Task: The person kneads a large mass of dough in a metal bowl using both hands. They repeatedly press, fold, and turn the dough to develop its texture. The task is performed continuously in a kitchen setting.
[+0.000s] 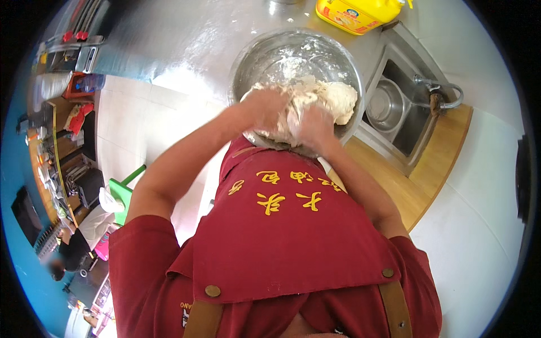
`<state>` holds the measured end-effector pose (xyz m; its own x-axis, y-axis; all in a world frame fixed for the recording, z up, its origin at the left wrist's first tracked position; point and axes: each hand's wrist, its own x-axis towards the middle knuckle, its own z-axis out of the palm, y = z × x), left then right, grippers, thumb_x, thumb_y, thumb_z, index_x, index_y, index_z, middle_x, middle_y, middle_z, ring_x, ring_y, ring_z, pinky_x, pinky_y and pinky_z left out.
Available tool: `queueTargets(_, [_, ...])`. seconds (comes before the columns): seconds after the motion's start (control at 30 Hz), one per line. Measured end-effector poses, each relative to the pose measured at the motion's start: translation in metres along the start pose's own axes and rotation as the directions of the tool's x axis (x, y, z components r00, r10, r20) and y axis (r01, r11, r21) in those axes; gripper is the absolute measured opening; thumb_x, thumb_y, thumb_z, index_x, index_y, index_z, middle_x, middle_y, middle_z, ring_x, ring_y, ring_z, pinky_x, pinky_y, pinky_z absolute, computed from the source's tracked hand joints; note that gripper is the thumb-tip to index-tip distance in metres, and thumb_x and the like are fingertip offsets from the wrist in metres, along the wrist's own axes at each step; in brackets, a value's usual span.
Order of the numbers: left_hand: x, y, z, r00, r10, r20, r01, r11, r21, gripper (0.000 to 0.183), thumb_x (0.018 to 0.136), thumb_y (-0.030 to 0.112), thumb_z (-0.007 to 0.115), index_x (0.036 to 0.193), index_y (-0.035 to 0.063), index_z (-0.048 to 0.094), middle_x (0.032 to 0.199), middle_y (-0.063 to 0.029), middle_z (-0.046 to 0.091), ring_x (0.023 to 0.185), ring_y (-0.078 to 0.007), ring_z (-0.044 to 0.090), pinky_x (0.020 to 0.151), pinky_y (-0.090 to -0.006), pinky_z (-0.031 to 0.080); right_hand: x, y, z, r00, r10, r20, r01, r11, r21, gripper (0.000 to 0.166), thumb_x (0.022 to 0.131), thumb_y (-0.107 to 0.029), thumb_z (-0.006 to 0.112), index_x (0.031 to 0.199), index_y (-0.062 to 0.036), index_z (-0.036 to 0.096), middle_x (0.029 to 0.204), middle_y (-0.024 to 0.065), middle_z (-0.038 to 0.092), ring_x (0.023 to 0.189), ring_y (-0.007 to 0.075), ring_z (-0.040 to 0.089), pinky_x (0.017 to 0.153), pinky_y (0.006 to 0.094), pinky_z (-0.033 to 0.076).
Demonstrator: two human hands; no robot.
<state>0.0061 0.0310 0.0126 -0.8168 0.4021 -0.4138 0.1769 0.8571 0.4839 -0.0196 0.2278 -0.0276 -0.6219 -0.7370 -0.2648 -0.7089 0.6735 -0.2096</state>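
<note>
A wide stainless steel bowl (pixel 249 55) stands on the metal worktop, its near rim close to my apron. Inside it lies a large, rough mass of pale dough (pixel 340 99), and loose flour clings to the bowl's far wall. My left hand (pixel 270 107) presses into the left part of the dough, blurred, its fingertips hidden. At the near middle of the mass, my right hand (pixel 313 124) is curled into the dough, also blurred; dough shows between the two hands. Whether the fingers are closed around any of it does not show.
A yellow plastic jug (pixel 359 14) stands beyond the bowl. To the right is a sink (pixel 399 139) with a metal basin (pixel 385 105) and a faucet (pixel 450 91). A green stool (pixel 120 196) with a white bag is at left; farther off, a person in black (pixel 74 249) is near shelves.
</note>
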Motion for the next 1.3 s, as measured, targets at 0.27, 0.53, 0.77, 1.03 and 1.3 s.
queueTargets(0.27, [0.019,0.018,0.031,0.937,-0.349,-0.003,0.349,0.937,-0.019,0.032,0.079,0.014,0.059,0.107,0.0014,0.053,0.105,-0.0219,0.060,0.090,-0.0365,0.063,0.075,-0.0469,0.052,0.011,0.013,0.068,0.988,0.151,0.011,-0.151,0.983,0.103,0.060,0.072,-0.054,0.059,0.116,-0.0131,0.061,0.112,0.0193,0.058,0.102,0.0348,0.057,0.088,0.0489,0.043])
queueTargets(0.53, [0.083,-0.046,0.020,0.899,-0.423,-0.116,0.407,0.903,-0.137,0.045,0.073,0.018,0.067,0.111,0.0015,0.050,0.106,-0.0225,0.057,0.095,-0.0357,0.062,0.079,-0.0456,0.051,0.117,0.046,0.062,0.984,0.162,0.080,-0.170,0.980,0.102,0.047,0.074,-0.039,0.059,0.104,-0.0037,0.065,0.099,0.0229,0.063,0.103,0.0360,0.057,0.096,0.0415,0.040])
queueTargets(0.77, [0.112,-0.071,0.024,0.810,-0.485,-0.330,0.387,0.864,-0.321,0.045,0.073,0.022,0.066,0.110,0.0001,0.053,0.103,-0.0223,0.061,0.096,-0.0341,0.063,0.080,-0.0435,0.051,0.167,0.063,0.051,0.958,0.237,-0.161,-0.211,0.964,0.160,0.035,0.086,-0.030,0.049,0.099,-0.0006,0.064,0.098,0.0228,0.064,0.091,0.0397,0.060,0.084,0.0498,0.045])
queueTargets(1.03, [0.032,-0.032,0.017,0.875,-0.202,-0.440,0.156,0.978,-0.140,0.070,0.073,0.043,0.070,0.124,-0.0005,0.047,0.117,-0.0258,0.056,0.108,-0.0383,0.055,0.091,-0.0448,0.046,0.176,0.088,-0.017,0.961,-0.248,0.122,0.085,0.686,0.723,0.027,0.085,-0.026,0.055,0.090,-0.0008,0.062,0.088,0.0155,0.063,0.080,0.0273,0.061,0.072,0.0418,0.048])
queueTargets(1.3, [-0.011,-0.020,-0.012,0.952,-0.196,-0.236,0.160,0.974,-0.161,0.065,0.075,0.042,0.071,0.120,0.0006,0.048,0.109,-0.0237,0.057,0.104,-0.0386,0.055,0.090,-0.0458,0.046,0.080,0.021,-0.040,0.952,-0.043,0.302,0.004,0.992,0.127,0.055,0.086,-0.053,0.048,0.087,-0.0008,0.066,0.085,0.0169,0.064,0.085,0.0301,0.063,0.076,0.0450,0.050])
